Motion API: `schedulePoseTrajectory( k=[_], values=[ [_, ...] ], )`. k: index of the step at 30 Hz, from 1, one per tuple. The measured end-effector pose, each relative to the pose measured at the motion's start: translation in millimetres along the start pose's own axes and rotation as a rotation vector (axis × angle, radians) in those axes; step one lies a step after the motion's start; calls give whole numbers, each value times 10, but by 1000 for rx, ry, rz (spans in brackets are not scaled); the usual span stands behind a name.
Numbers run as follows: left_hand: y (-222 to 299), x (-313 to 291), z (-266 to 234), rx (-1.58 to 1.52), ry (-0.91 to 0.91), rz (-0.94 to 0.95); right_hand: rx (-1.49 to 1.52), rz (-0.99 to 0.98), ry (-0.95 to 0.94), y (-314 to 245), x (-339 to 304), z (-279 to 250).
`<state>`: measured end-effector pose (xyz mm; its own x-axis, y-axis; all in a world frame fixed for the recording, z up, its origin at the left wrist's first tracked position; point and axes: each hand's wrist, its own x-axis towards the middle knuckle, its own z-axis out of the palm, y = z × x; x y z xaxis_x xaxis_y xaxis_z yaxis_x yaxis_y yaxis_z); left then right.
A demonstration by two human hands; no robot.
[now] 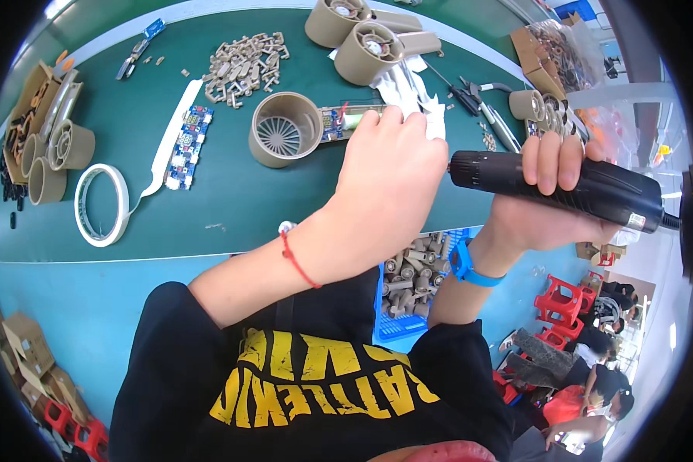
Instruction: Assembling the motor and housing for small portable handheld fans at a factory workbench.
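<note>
My right hand (543, 192) is wrapped round a black electric screwdriver (554, 181), its cord running off to the right. The driver lies nearly level and its tip points left at my left hand (393, 177). That hand is closed, with its fingers curled down out of sight near the bit; what they hold is hidden. Just beyond and left of it lies a beige handheld fan housing (286, 127) with a round grille. The housing's opened handle shows a small blue circuit board (333, 123) and a green cylindrical cell (353, 121), partly covered by my left hand.
Small beige clips (246, 68) lie in a pile on the green table. Further left are blue circuit boards (189, 146) and a tape roll (102, 205). More fan housings (368, 52) stand behind. A blue crate (400, 329) of beige parts sits below the table edge.
</note>
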<state>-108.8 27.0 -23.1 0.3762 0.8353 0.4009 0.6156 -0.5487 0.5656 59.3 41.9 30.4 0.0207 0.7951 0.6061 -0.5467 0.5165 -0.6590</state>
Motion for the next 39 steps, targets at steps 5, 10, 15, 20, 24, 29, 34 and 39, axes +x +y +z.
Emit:
schedulePoseTrajectory(
  k=[5,10,15,20,24,29,34,39],
  values=[
    [-9,144,76,80,-91,34,88,-22,78,31,-53,-72],
    [-11,229,62,100,-286,-85,85,-13,217,41,-88,-96],
    [2,-118,-323,-101,-76,7,33,-52,119,-78,-118,-175],
    [-22,-455,-417,-197,-98,-123,28,-84,110,-128,-91,119],
    [-99,-592,-527,-351,-21,-147,28,-95,54,-94,-97,260],
    [-118,-743,-677,-288,-112,-205,77,-44,14,-10,-95,322],
    [-159,-701,-552,-295,-76,-166,258,134,-82,-28,-75,445],
    [-248,-715,-409,-465,-18,-167,191,99,-240,220,-103,608]
  ],
)
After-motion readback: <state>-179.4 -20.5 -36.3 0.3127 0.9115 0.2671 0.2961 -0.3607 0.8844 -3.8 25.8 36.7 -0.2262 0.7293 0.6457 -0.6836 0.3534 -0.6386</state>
